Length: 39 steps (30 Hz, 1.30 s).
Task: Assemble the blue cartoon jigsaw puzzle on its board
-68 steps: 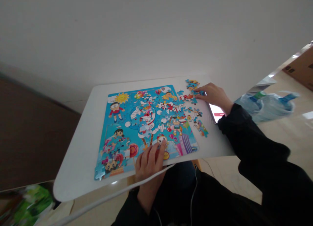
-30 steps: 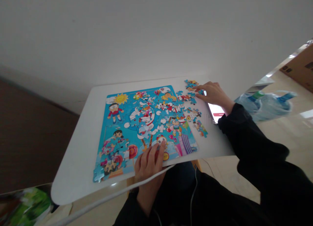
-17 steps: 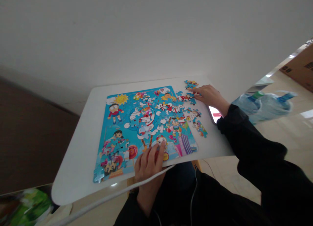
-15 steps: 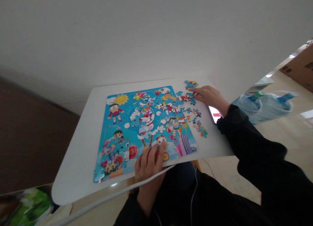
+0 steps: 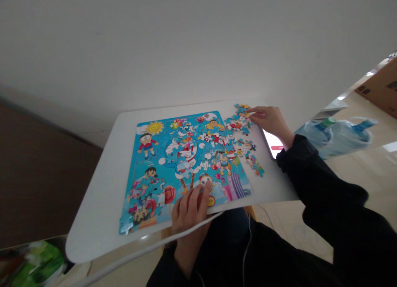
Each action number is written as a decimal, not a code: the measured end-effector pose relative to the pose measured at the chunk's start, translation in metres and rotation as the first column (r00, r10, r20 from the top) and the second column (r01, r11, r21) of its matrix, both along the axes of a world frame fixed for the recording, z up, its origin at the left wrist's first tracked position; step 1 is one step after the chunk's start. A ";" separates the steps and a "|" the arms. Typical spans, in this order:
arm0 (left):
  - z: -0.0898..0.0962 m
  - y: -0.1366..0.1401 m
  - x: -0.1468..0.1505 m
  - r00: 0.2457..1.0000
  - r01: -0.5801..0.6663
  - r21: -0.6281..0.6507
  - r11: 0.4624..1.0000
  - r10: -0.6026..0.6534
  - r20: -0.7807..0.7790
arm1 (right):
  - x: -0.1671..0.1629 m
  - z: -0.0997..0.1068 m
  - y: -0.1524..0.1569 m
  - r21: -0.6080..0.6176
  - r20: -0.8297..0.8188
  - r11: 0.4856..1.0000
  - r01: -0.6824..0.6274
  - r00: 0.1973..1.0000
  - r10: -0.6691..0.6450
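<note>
A jigsaw puzzle [image 5: 167,154] with cartoon figures on a blue ground lies on a small white table, with loose pieces also strewn on top of it. My left hand [image 5: 190,204] rests flat on its near edge, fingers stretched out over the printed picture. At the far right, my right hand [image 5: 268,119] reaches over a cluster of loose puzzle pieces [image 5: 242,109]. Its index finger is stretched out to touch them, and the thumb is a little apart below. More loose pieces [image 5: 254,166] lie nearer, beside the puzzle's right edge.
A lit phone [image 5: 273,143] lies on the table under my right wrist. The white table [image 5: 99,187] meets a wall at the back. A white cable [image 5: 149,249] crosses in front of my left hand. Large water bottles [image 5: 338,136] and a cardboard box [image 5: 380,86] stand to the right.
My right hand has shifted slightly, its index finger more extended over the upper loose pieces. My left hand stays in place on the puzzle. The view has tilted a little.
</note>
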<state>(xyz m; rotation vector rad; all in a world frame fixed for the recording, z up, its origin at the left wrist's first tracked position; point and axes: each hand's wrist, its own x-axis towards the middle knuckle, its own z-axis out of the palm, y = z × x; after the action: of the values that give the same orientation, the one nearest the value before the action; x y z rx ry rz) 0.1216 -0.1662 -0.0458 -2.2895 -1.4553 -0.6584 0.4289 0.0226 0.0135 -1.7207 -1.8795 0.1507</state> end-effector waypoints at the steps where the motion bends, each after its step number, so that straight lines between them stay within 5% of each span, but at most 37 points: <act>1: 0.000 0.000 0.000 1.000 0.000 -0.003 1.000 0.000 0.000 | 0.001 -0.002 0.001 -0.031 0.026 0.999 0.015 1.000 -0.015; 8: 0.000 0.000 0.000 1.000 0.005 0.012 1.000 -0.004 -0.003 | 0.006 -0.005 0.008 -0.005 0.241 1.000 -0.003 0.970 0.004; 15: -0.001 0.000 0.000 1.000 0.002 0.008 1.000 -0.002 -0.008 | -0.002 -0.011 0.030 -0.174 0.347 0.958 -0.226 0.897 0.275; 18: -0.001 -0.001 -0.001 1.000 -0.009 -0.006 1.000 0.009 -0.004 | -0.006 -0.015 0.036 -0.170 0.368 0.956 -0.241 0.884 0.288; 23: -0.004 -0.001 -0.002 1.000 -0.004 -0.004 1.000 0.004 -0.001 | -0.002 -0.016 0.040 -0.053 0.228 0.974 -0.222 0.946 0.228; 30: -0.004 -0.002 -0.002 1.000 -0.013 -0.014 1.000 0.013 -0.002 | 0.000 -0.009 0.039 -0.049 -0.014 0.993 -0.103 0.995 0.103; 34: -0.003 -0.002 -0.001 1.000 -0.003 -0.008 1.000 0.002 -0.013 | -0.006 -0.004 0.033 -0.012 0.148 0.994 -0.105 0.983 0.106; 39: -0.004 -0.002 -0.002 1.000 -0.013 -0.017 1.000 0.013 0.002 | -0.010 0.002 0.026 -0.145 0.389 0.971 -0.190 0.891 0.232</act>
<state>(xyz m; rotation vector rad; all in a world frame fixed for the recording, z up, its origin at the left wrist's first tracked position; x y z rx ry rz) 0.1200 -0.1678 -0.0495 -2.2904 -1.4813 -0.6467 0.4185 0.0488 0.0155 -1.7071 -2.4024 -0.0303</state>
